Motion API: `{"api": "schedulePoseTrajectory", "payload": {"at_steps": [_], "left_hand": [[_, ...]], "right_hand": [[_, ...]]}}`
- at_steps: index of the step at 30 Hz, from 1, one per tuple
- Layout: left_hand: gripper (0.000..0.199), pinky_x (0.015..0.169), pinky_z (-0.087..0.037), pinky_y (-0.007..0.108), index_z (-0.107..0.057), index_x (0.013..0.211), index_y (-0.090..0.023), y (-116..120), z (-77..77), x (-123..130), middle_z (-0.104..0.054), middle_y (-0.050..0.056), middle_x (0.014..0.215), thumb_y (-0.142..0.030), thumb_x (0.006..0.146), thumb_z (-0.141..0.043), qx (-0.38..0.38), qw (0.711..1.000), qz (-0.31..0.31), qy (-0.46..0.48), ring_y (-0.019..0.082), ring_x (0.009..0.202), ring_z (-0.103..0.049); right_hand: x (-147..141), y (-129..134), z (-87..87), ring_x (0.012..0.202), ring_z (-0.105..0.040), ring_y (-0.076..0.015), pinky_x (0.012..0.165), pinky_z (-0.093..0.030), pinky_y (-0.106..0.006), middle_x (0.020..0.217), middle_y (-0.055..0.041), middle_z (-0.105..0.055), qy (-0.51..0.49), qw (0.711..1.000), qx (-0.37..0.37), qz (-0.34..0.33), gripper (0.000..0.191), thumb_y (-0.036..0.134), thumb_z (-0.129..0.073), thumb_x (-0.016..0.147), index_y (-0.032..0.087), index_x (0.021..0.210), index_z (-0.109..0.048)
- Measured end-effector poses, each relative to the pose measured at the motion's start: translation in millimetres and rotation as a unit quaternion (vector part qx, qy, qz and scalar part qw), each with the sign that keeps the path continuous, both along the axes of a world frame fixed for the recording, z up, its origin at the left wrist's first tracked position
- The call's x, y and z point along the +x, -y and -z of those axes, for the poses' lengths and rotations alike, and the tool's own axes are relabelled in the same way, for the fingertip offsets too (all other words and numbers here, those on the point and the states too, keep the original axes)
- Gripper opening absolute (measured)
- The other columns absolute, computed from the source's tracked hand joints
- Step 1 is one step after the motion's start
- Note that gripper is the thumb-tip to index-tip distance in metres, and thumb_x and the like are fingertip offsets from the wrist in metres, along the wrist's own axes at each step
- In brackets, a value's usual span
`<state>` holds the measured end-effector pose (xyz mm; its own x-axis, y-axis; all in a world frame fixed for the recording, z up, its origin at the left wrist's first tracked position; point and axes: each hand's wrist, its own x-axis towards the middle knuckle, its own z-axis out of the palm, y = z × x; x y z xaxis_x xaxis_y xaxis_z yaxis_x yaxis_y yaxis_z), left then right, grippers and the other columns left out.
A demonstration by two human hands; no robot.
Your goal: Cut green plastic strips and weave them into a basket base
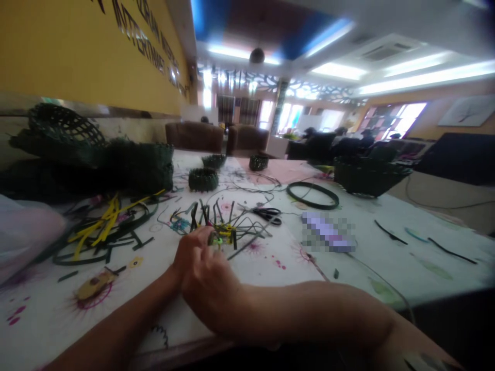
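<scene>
Close together over the table's front half, my left hand (192, 248) and my right hand (211, 278) are both closed on a small, partly woven basket piece (229, 230) of dark green and yellow strips. Its loose strip ends stick out upward and to the right. A bit of bright green shows by my fingertips, which are partly hidden behind the right hand. Black-handled scissors (268, 214) lie just beyond the piece, to its right.
Yellow strips (106, 221) and dark green strips lie in a pile at left. Finished dark green baskets (149, 165) are stacked behind it, and a small round basket (203, 179) stands mid-table. A coiled green ring (312, 196), a purple object (327, 232) and a large basket (369, 178) are on the right.
</scene>
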<state>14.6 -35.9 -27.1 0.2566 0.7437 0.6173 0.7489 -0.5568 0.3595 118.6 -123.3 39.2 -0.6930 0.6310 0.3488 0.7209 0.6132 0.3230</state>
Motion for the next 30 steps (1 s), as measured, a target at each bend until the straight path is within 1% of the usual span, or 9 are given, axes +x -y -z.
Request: {"api": "schedulePoseTrajectory", "payload": {"at_steps": [2, 5, 8, 11, 15, 19, 26, 28, 30], "left_hand": [[0.022, 0.069, -0.051, 0.032, -0.067, 0.089, -0.021, 0, -6.2, -1, -0.071, 0.008, 0.087, -0.022, 0.093, -0.045, -0.007, 1.000, 0.007, 0.003, 0.021, 0.077, -0.066], [0.031, 0.069, -0.050, 0.030, -0.067, 0.088, -0.018, -1, -14.6, -2, -0.071, 0.008, 0.088, -0.029, 0.097, -0.039, -0.029, 0.999, 0.010, 0.041, 0.018, 0.072, -0.066], [0.032, 0.064, -0.047, 0.027, -0.066, 0.082, -0.017, 1, -21.7, -2, -0.069, 0.004, 0.076, -0.036, 0.096, -0.044, -0.090, 0.991, 0.018, 0.101, 0.014, 0.058, -0.063], [0.026, 0.065, -0.048, 0.027, -0.066, 0.084, -0.018, 2, -28.8, -1, -0.065, -0.001, 0.064, -0.041, 0.091, -0.053, -0.163, 0.974, 0.035, 0.152, 0.015, 0.057, -0.066], [0.020, 0.055, -0.047, 0.025, -0.060, 0.089, -0.021, 1, -34.2, -1, -0.064, -0.003, 0.072, -0.040, 0.088, -0.057, -0.208, 0.953, 0.068, 0.208, 0.015, 0.054, -0.067], [0.017, 0.053, -0.046, 0.023, -0.060, 0.083, -0.020, -3, -32.2, -6, -0.062, -0.004, 0.071, -0.036, 0.087, -0.058, -0.174, 0.962, 0.060, 0.200, 0.013, 0.051, -0.065], [0.021, 0.064, -0.046, 0.024, -0.071, 0.092, -0.021, -6, -28.1, -14, -0.067, 0.003, 0.083, -0.036, 0.091, -0.057, -0.018, 0.998, 0.016, 0.051, 0.013, 0.066, -0.065], [0.023, 0.065, -0.045, 0.024, -0.072, 0.095, -0.021, -6, -29.2, -16, -0.068, 0.004, 0.088, -0.039, 0.092, -0.057, 0.016, 1.000, -0.008, 0.025, 0.014, 0.073, -0.065], [0.026, 0.065, -0.043, 0.023, -0.073, 0.095, -0.022, -5, -30.3, -17, -0.068, 0.004, 0.091, -0.041, 0.092, -0.057, 0.034, 0.999, -0.026, 0.013, 0.014, 0.075, -0.065]], "right_hand": [[16, 11, 10.6, 0.062, -0.058, -0.0244, 0.045, -0.040, -0.033, 0.075, -0.0157, -0.063, 0.015, 1.000, 0.005, -0.020, 0.017, 0.010, -0.054, 0.084, 0.005, 0.082, -0.070], [49, 9, 18.2, 0.056, -0.056, -0.0224, 0.044, -0.032, -0.031, 0.069, -0.0093, -0.060, 0.013, 1.000, 0.015, 0.004, 0.018, 0.005, -0.051, 0.084, 0.013, 0.075, -0.063], [87, -14, 19.6, 0.057, -0.054, -0.0188, 0.048, -0.025, -0.030, 0.071, -0.0061, -0.062, -0.027, 0.998, 0.031, 0.045, 0.022, -0.001, -0.048, 0.083, 0.016, 0.078, -0.060], [118, -44, 21.5, 0.055, -0.048, -0.0151, 0.050, -0.019, -0.030, 0.069, -0.0026, -0.061, -0.104, 0.991, 0.055, 0.070, 0.022, -0.002, -0.050, 0.079, 0.017, 0.079, -0.061], [130, -68, 24.7, 0.059, -0.046, -0.0141, 0.053, -0.019, -0.030, 0.071, -0.0015, -0.060, -0.133, 0.987, 0.072, 0.057, 0.020, 0.000, -0.051, 0.081, 0.017, 0.076, -0.061], [124, -77, 20.9, 0.063, -0.045, -0.0144, 0.057, -0.022, -0.030, 0.072, -0.0025, -0.058, -0.156, 0.983, 0.089, 0.040, 0.022, 0.002, -0.048, 0.086, 0.017, 0.075, -0.060], [117, -93, 15.8, 0.064, -0.046, -0.0142, 0.059, -0.025, -0.029, 0.074, -0.0036, -0.059, -0.181, 0.978, 0.098, 0.022, 0.023, 0.010, -0.048, 0.093, 0.016, 0.074, -0.060], [115, -96, 15.2, 0.062, -0.047, -0.0134, 0.057, -0.024, -0.028, 0.077, -0.0033, -0.063, -0.189, 0.978, 0.092, 0.012, 0.022, 0.012, -0.047, 0.095, 0.017, 0.081, -0.063], [113, -99, 12.7, 0.064, -0.051, -0.0130, 0.057, -0.025, -0.027, 0.086, -0.0040, -0.068, -0.207, 0.976, 0.072, 0.005, 0.019, 0.015, -0.047, 0.097, 0.017, 0.100, -0.065]]}}
